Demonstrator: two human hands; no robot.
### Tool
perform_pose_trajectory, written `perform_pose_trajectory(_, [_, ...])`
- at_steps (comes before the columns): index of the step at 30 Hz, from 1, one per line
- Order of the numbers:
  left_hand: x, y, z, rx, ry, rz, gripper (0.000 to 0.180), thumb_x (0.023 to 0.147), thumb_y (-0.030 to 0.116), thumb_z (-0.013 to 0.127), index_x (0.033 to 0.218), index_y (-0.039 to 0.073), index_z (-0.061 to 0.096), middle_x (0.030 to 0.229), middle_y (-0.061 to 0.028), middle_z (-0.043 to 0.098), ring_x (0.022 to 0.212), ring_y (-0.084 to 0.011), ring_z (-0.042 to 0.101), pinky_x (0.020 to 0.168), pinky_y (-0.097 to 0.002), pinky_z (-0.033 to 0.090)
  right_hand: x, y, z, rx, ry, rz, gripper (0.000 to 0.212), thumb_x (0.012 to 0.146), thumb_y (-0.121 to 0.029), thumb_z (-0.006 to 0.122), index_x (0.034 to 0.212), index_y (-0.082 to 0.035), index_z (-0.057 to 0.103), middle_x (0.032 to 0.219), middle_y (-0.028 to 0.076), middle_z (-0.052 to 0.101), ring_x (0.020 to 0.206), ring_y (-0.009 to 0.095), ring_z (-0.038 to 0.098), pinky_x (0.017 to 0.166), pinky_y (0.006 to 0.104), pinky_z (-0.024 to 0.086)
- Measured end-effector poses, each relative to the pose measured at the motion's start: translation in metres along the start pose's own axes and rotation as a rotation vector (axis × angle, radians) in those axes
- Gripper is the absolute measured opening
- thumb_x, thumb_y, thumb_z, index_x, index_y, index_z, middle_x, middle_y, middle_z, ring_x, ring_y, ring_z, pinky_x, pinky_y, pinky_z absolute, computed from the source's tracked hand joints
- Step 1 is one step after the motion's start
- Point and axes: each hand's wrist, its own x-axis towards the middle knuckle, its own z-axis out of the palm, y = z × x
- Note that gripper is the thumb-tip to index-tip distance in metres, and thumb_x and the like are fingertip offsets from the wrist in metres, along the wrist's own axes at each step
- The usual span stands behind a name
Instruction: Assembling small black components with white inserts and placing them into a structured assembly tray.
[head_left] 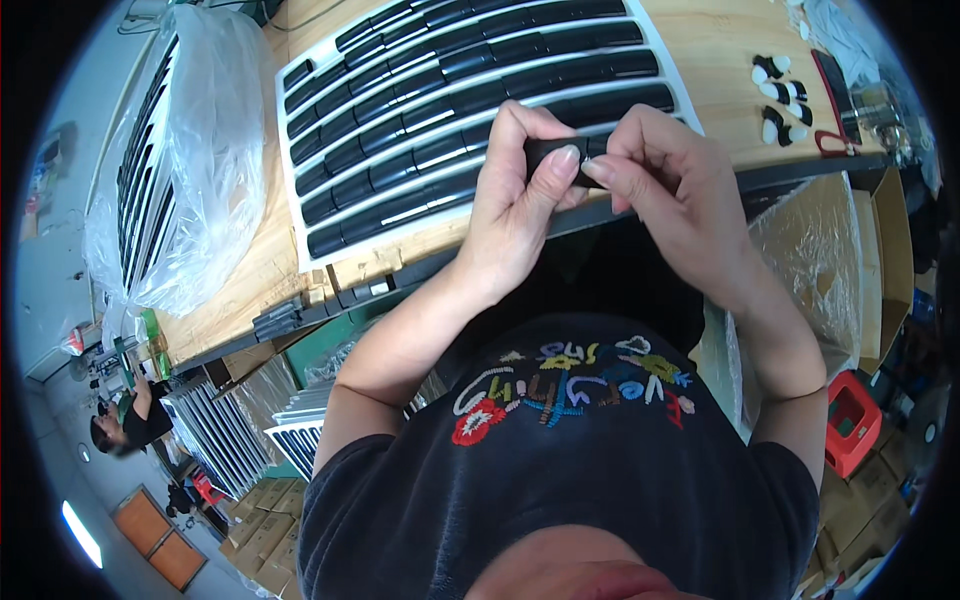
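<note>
Close together at the table's front edge, both my hands grip one short black cylinder. My left hand is closed around its left part, thumb lying along the top. With thumb and fingertips my right hand pinches its right end, where the two thumbs nearly meet. Fingers cover much of the piece, so its ends cannot be made out. Just beyond my hands lies a white tray lined with rows of glossy black cylinders.
A clear plastic bag with similar rows inside stands at the left. Small black-and-white pieces and red-handled scissors lie at the right. A red stool and cardboard boxes are below. Another person is far left.
</note>
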Motion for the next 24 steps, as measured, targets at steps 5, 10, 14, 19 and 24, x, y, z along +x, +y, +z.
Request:
perform_pose_trajectory(5, [0.016, 0.009, -0.033, 0.062, 0.024, -0.111, 0.019, 0.102, 0.018, 0.052, 0.115, 0.008, 0.042, 0.099, -0.0045, 0.049, 0.082, -0.0087, 0.046, 0.07, -0.0237, 0.04, 0.044, 0.014, 0.0, 0.005, -0.14, 0.066, 0.019, 0.096, -0.016, 0.06, 0.082, -0.006, 0.054, 0.07, -0.004, 0.051, 0.063, 0.002, 0.046, 0.057, 0.0194, 0.037])
perform_pose_trajectory(10, [0.078, 0.049, -0.128, 1.194, 0.135, 0.207, 0.028, 0.095, 0.012, 0.059, 0.122, 0.011, 0.05, 0.107, -0.01, 0.054, 0.095, -0.0216, 0.053, 0.084, -0.0317, 0.046, 0.133, 0.077, -0.069, -0.208, 0.065, -0.176, 0.025, 0.098, -0.03, 0.058, 0.084, -0.009, 0.061, 0.07, -0.006, 0.051, 0.064, 0.002, 0.045, 0.056, 0.0192, 0.035])
perform_pose_trajectory(14, [0.098, 0.089, -0.28, 1.935, 0.243, 0.312, 0.03, 0.087, 0.003, 0.061, 0.11, 0.021, 0.065, 0.111, -0.013, 0.053, 0.105, -0.034, 0.052, 0.089, -0.0432, 0.046, 0.206, 0.132, -0.161, -0.424, 0.166, 0.06, 0.028, 0.097, -0.034, 0.059, 0.081, -0.011, 0.06, 0.069, -0.007, 0.05, 0.062, 0.004, 0.041, 0.054, 0.0211, 0.033])
perform_pose_trajectory(19, [0.095, 0.119, -0.335, 2.088, -0.002, 0.019, 0.023, 0.085, 0.004, 0.063, 0.105, 0.017, 0.063, 0.112, -0.01, 0.052, 0.106, -0.0343, 0.05, 0.091, -0.044, 0.044, 0.251, 0.192, -0.18, -0.445, 0.183, 0.233, 0.032, 0.097, -0.036, 0.059, 0.078, -0.011, 0.058, 0.065, -0.006, 0.048, 0.059, 0.006, 0.04, 0.054, 0.0227, 0.034])
perform_pose_trajectory(24, [0.11, 0.116, -0.325, 2.074, -0.045, -0.101, 0.015, 0.086, 0.006, 0.062, 0.098, 0.011, 0.054, 0.106, -0.0081, 0.053, 0.105, -0.0311, 0.052, 0.087, -0.0456, 0.042, 0.275, 0.197, -0.176, -0.434, 0.142, 0.379, 0.028, 0.096, -0.032, 0.061, 0.084, -0.007, 0.061, 0.068, -0.001, 0.053, 0.061, 0.009, 0.047, 0.057, 0.0247, 0.04])
